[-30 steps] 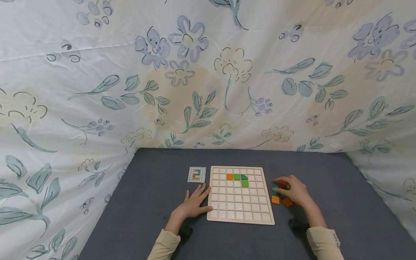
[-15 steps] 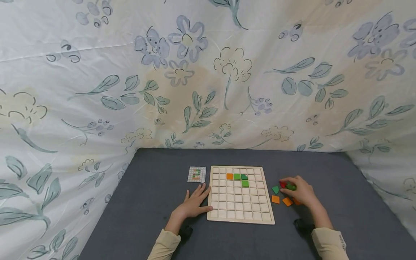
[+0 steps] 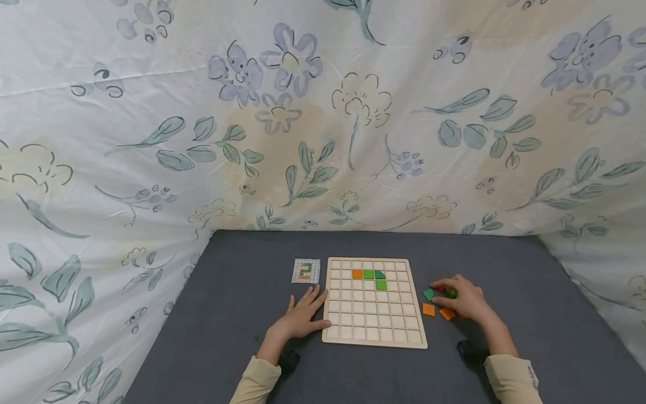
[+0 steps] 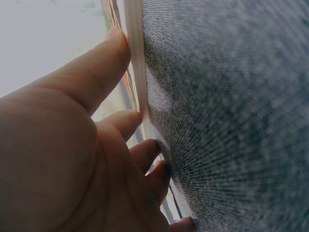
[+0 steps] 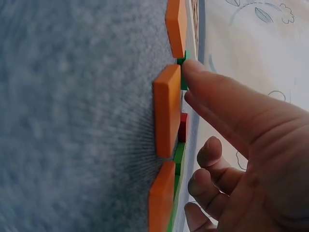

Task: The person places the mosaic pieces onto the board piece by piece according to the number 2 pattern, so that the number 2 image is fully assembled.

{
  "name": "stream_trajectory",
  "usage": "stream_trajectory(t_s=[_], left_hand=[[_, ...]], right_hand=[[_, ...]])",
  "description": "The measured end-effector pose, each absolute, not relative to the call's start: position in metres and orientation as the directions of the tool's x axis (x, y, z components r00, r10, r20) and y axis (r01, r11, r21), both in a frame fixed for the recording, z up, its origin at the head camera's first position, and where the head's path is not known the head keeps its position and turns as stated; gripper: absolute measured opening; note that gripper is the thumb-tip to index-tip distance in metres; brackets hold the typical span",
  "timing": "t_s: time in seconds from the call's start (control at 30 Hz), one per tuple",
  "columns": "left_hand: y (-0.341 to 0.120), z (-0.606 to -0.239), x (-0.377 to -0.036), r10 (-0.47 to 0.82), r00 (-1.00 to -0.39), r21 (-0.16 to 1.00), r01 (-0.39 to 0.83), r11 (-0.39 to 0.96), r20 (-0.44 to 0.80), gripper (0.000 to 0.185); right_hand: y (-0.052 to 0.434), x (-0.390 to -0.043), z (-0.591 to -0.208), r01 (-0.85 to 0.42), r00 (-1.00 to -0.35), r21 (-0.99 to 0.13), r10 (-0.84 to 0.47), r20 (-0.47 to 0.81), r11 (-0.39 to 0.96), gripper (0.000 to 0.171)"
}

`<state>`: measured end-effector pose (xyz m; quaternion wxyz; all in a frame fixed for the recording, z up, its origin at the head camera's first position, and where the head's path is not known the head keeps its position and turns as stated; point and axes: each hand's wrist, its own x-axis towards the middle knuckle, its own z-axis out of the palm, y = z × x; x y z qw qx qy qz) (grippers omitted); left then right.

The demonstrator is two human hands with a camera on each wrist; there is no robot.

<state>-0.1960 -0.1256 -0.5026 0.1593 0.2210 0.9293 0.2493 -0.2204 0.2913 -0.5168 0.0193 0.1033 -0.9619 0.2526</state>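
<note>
A floral sheet (image 3: 323, 112) hangs as a backdrop behind the grey table (image 3: 242, 314) and drapes down past both of its sides. Near the middle of the table lies the wooden grid board (image 3: 373, 325), the landmark for everything else. In the board's second row from the far edge sit one orange tile (image 3: 356, 274) and two green ones, with a third green tile (image 3: 381, 285) one row nearer under the rightmost (the four form a hook shape).

Just left of the board, the left hand (image 3: 301, 317) lies flat on the table with fingers straight and spread, grasping nothing; the left wrist view shows its fingertips (image 4: 118, 41) touching the board's edge. Beyond that hand, by the board's far left corner, lies a small pattern card (image 3: 305, 271).

Just right of the board, the right hand (image 3: 461, 300) rests over a cluster of loose tiles, fingers curled loosely above them. The right wrist view shows its thumb (image 5: 203, 79) touching the edge of an orange loose tile (image 5: 166, 113), with green and red pieces beyond it; whether it actually grips any tile I cannot tell. A green loose tile (image 3: 428, 294) and another orange one (image 3: 428, 309) lie between that hand and the board.
</note>
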Motion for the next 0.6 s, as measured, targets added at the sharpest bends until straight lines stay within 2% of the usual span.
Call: stream_trajectory(t_s=[0.6], left_hand=[[-0.1256, -0.5032, -0.1957, 0.485, -0.855, 0.529, 0.330, 0.782, -0.182, 0.075]], right_hand=[[0.2849, -0.2207, -0.5187, -0.184, -0.983, -0.464, -0.165, 0.081, 0.867, 0.042]])
